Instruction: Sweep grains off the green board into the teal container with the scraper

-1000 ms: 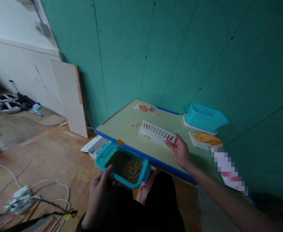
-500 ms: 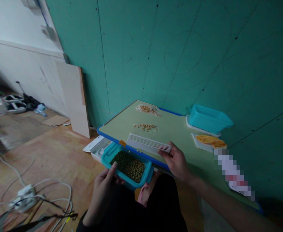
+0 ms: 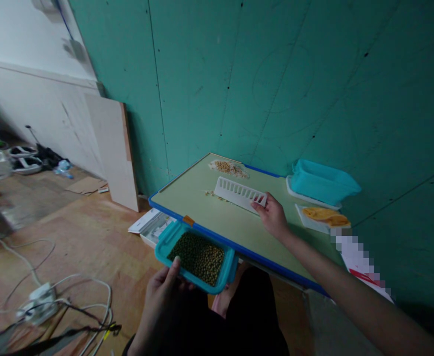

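Note:
My left hand (image 3: pixel 165 284) grips the near left rim of a turquoise plastic container (image 3: pixel 162 248), thumb over the edge. Dark green beans (image 3: pixel 187 249) fill its left part and tan soybeans (image 3: pixel 212 263) its right part. The container is just below the table's front edge. In my right hand (image 3: pixel 272 212) is the right end of a white slotted plastic strip (image 3: pixel 235 199), held on its long edge over the table. Behind it, a few soybeans (image 3: pixel 210 193) show at its left end; the strip hides the others.
On the table (image 3: pixel 202 217) lies a farther soybean pile (image 3: pixel 228 168). At the right stand an empty turquoise bin (image 3: pixel 323 180) and a white tray with a folded yellow cloth (image 3: pixel 324 216). A green wall (image 3: pixel 202 89) rises behind. Cables and a power strip (image 3: pixel 39 304) lie on the floor.
My right hand has carried the white strip from the table's front edge up and away, to the nearer row of soybeans, covering most of it. My left hand and the container have barely moved.

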A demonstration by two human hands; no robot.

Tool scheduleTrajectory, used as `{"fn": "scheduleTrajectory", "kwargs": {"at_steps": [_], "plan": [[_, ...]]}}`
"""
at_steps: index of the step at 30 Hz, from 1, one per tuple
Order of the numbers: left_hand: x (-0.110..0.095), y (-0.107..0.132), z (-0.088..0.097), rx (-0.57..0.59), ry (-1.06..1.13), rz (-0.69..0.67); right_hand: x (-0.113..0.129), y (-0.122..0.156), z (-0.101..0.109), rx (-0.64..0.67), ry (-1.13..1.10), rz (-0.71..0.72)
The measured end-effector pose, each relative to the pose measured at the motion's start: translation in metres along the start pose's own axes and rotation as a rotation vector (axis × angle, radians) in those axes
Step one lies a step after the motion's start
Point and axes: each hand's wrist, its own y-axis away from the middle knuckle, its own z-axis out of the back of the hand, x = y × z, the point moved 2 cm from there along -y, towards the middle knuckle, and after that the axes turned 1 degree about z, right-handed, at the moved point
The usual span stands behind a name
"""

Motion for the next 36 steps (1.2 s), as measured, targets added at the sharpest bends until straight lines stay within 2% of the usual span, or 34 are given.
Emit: {"fn": "scheduleTrajectory", "kwargs": {"at_steps": [12,22,25,33,36], "plan": [[-0.001,0.0,-0.002,0.022,-0.017,-0.028,0.0,0.0,-0.001,0.007,-0.034,-0.02],[-0.006,0.002,-0.006,0.005,-0.041,-0.038,0.02,0.011,-0.006,0.055,-0.125,-0.078],[-0.006,0.001,-0.007,0.043,-0.04,-0.049,0.025,0.022,-0.007,0.07,-0.141,-0.094],[-0.009,-0.001,-0.012,0.04,-0.04,-0.039,0.057,0.077,-0.012,0.088,-0.08,-0.147],[-0.008,-0.002,-0.013,0.035,-0.013,-0.05,0.066,0.088,-0.016,0.113,-0.07,-0.159]]}}
